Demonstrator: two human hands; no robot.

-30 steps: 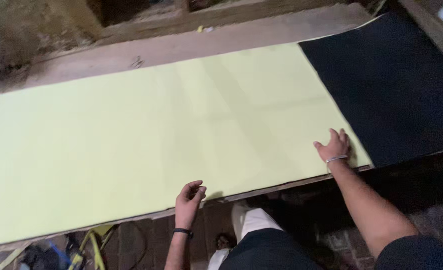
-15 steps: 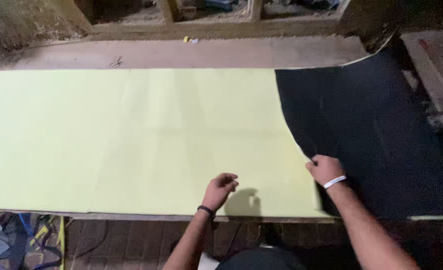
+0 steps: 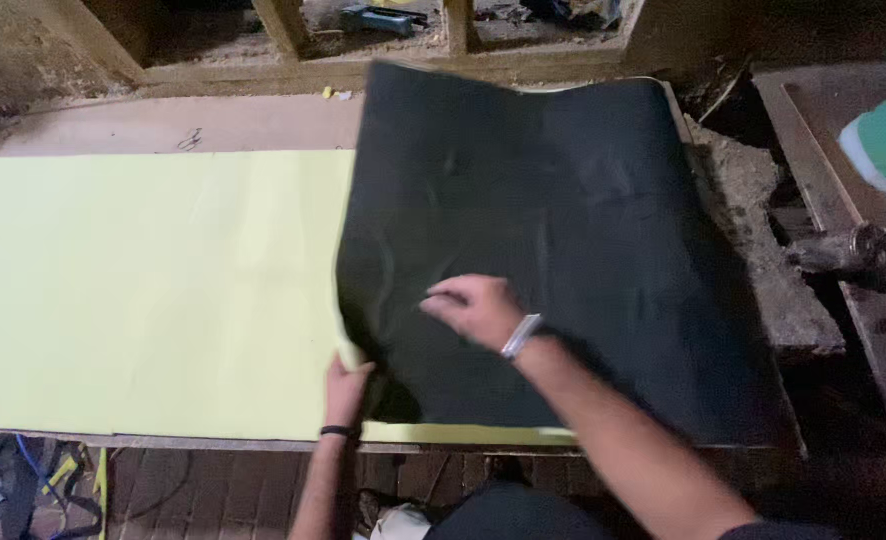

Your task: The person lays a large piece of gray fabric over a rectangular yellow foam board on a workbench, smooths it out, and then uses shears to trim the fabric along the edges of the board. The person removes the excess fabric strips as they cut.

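left hand (image 3: 346, 385): black wristband | right hand (image 3: 475, 308): pale silvery wristband | forearms bare | dark trousers

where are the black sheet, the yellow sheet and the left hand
black sheet (image 3: 583, 230), head view, on its upper middle surface
yellow sheet (image 3: 153, 290), head view, on its flat middle
left hand (image 3: 346, 390), head view, on its back

A black sheet (image 3: 563, 230) lies folded over the right part of a pale yellow sheet (image 3: 143, 290) on a wooden board (image 3: 163, 125). The right hand (image 3: 473, 308) presses flat on the black sheet, while the left hand (image 3: 346, 385) grips the folded edge.
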